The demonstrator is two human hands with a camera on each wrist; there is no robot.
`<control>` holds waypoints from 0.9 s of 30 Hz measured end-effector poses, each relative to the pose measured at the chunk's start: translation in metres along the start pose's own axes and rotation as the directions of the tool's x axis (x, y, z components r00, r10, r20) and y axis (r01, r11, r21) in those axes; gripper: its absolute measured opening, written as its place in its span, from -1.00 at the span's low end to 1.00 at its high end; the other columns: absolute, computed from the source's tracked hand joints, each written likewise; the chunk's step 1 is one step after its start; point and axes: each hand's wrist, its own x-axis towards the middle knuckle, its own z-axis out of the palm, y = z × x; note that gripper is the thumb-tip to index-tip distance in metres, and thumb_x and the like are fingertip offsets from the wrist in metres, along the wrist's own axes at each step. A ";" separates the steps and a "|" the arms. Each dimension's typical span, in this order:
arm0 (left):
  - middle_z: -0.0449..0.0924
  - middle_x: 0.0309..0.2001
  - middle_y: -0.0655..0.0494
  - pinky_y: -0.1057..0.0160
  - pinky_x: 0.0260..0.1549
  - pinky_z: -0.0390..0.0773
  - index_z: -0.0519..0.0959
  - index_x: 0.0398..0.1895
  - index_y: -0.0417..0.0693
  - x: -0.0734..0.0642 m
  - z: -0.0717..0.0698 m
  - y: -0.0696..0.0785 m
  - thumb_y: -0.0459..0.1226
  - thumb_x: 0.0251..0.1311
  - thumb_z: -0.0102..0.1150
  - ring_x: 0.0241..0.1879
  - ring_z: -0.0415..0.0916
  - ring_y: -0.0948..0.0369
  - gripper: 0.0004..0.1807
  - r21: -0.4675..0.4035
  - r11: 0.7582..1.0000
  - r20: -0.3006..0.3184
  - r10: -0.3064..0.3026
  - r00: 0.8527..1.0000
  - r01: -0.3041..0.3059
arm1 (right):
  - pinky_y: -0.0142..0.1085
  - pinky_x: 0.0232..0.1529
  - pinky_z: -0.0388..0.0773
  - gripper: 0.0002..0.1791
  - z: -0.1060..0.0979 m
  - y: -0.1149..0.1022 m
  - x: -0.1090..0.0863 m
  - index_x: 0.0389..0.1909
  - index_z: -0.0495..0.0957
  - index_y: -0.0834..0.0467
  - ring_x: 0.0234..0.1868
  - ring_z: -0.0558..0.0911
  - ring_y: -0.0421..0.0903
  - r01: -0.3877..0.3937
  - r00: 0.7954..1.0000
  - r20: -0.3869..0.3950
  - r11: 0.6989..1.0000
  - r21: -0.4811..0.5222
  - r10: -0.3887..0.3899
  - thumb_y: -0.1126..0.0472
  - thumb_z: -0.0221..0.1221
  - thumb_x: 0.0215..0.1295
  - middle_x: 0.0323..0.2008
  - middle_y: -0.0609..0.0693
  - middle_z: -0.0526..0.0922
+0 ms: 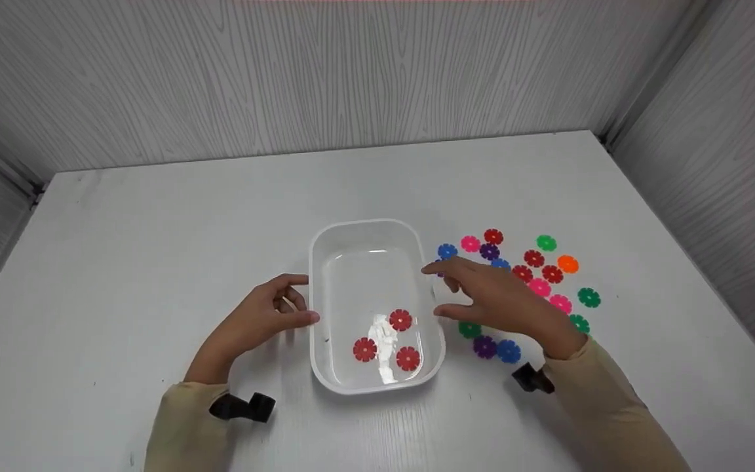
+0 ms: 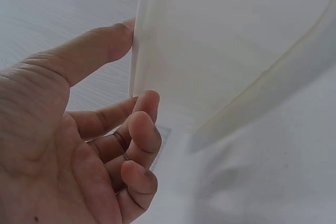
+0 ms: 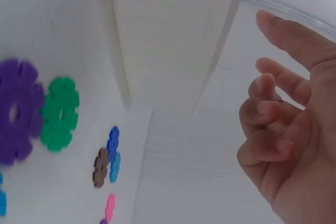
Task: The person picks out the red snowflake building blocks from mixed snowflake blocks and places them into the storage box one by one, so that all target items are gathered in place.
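Observation:
A white rectangular plastic basin (image 1: 377, 391) stands on the table with three red flower-shaped discs (image 1: 400, 320) lying inside, towards its near end. At the basin's left side is my left hand (image 1: 263, 311); the thumb tip and a fingertip touch the rim, well apart, and the other fingers curve loosely below. My right hand (image 1: 495, 295) hovers by the right rim, index finger reaching to the edge and thumb spread below it. Nothing shows between its fingers in the right wrist view. That hand partly hides the loose discs under it.
Several flower-shaped discs lie scattered right of the basin, among them an orange disc (image 1: 568, 264), a purple disc (image 1: 484, 347) and a blue disc (image 1: 508, 352). The white table (image 1: 154, 229) meets a grey wood-grain wall (image 1: 325, 78) at the back.

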 end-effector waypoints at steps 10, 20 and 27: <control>0.51 -0.23 0.06 0.25 -0.34 0.39 0.38 0.27 -0.15 0.001 0.001 0.004 -0.10 0.06 0.38 -0.33 0.44 0.18 -0.29 -0.002 1.000 0.000 -0.016 1.000 0.016 | -0.27 -0.28 0.62 -0.29 -0.019 0.055 -0.024 0.33 0.32 -0.02 -0.12 0.56 0.00 -0.148 0.989 -0.030 0.988 -0.048 0.146 0.02 0.35 0.15 -0.06 0.09 0.55; 0.51 -0.24 0.07 0.24 -0.32 0.37 0.37 0.29 -0.15 0.000 0.002 0.003 -0.10 0.06 0.38 -0.32 0.42 0.18 -0.28 -0.001 1.000 -0.005 -0.022 1.000 0.022 | -0.06 -0.18 0.61 -0.28 -0.033 0.083 -0.047 0.34 0.30 0.06 -0.01 0.56 0.07 -0.221 0.975 -0.020 0.972 -0.084 0.220 0.02 0.33 0.17 -0.02 0.13 0.53; 0.50 -0.26 0.06 0.25 -0.34 0.37 0.39 0.27 -0.15 -0.001 0.001 0.002 -0.11 0.06 0.38 -0.34 0.42 0.18 -0.30 0.001 1.000 -0.004 -0.005 1.000 0.005 | 0.01 -0.14 0.62 -0.31 -0.032 0.101 -0.057 0.30 0.33 0.12 0.09 0.53 0.17 -0.213 0.977 0.014 0.974 -0.078 0.214 0.05 0.33 0.18 0.10 0.19 0.48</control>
